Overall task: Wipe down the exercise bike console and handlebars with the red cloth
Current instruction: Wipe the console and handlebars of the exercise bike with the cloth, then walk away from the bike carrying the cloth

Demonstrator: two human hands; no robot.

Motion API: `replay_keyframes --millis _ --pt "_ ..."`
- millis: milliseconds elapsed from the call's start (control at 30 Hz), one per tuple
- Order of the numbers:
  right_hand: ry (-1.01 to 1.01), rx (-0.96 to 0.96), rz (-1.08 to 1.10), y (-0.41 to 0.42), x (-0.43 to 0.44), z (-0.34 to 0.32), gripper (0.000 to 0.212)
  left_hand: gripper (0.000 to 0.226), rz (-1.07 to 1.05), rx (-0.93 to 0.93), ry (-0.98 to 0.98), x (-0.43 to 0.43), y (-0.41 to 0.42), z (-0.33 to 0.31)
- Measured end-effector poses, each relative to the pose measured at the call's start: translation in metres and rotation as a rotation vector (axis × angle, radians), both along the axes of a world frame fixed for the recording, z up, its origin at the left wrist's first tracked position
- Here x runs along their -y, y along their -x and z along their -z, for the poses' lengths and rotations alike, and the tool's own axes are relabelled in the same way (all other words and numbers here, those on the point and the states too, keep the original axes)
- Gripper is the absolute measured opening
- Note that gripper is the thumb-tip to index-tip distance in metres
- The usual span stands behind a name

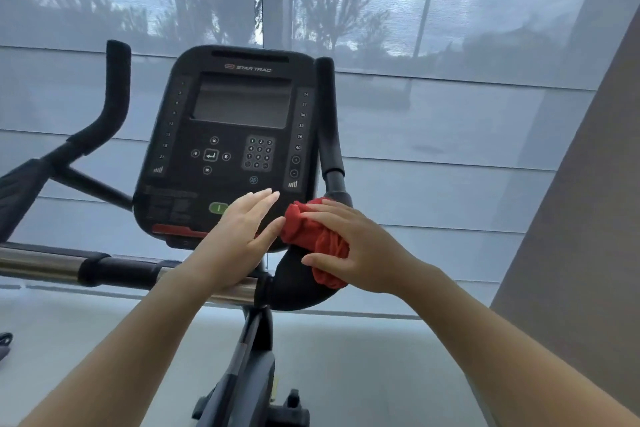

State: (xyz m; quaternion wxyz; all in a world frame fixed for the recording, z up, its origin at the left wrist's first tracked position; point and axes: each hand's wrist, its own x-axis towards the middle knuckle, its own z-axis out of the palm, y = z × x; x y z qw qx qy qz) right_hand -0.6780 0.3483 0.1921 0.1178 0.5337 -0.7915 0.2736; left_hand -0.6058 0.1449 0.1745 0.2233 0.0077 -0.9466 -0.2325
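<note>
The right hand (349, 246) clasps the bunched red cloth (313, 239) against the black bend of the right handlebar (329, 121), just below the console's (228, 135) lower right corner. The left hand (239, 239) is flat and empty, fingers spread, over the console's bottom edge above the chrome crossbar (38, 262).

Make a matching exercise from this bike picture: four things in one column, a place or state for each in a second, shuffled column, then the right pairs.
Things:
1. red cloth
2. left hand
3. console screen
4. right hand

States:
A. dark, nothing displayed
B. open and flat, fingers extended, holding nothing
C. bunched against the curved black handlebar
D. pressing the cloth onto the bar

Pairs: 1-C, 2-B, 3-A, 4-D
</note>
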Motion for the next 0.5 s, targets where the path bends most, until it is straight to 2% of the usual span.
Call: replay_keyframes --millis 133,267,367,500 --pt "0.225 0.070 0.060 -0.014 -0.008 0.014 0.041 0.066 0.067 -0.016 -0.022 -0.003 0.007 0.002" --pt "0.354 0.109 0.140 -0.035 -0.035 0.034 0.035 0.065 0.140 -0.053 -0.023 -0.018 0.007 -0.002" --pt "0.427 0.173 0.278 -0.053 -0.073 0.055 0.031 0.063 0.233 -0.103 0.013 -0.047 0.003 -0.010" --pt "0.418 0.346 0.541 -0.078 -0.137 0.096 0.031 0.071 0.374 -0.129 0.116 -0.112 -0.004 -0.006"
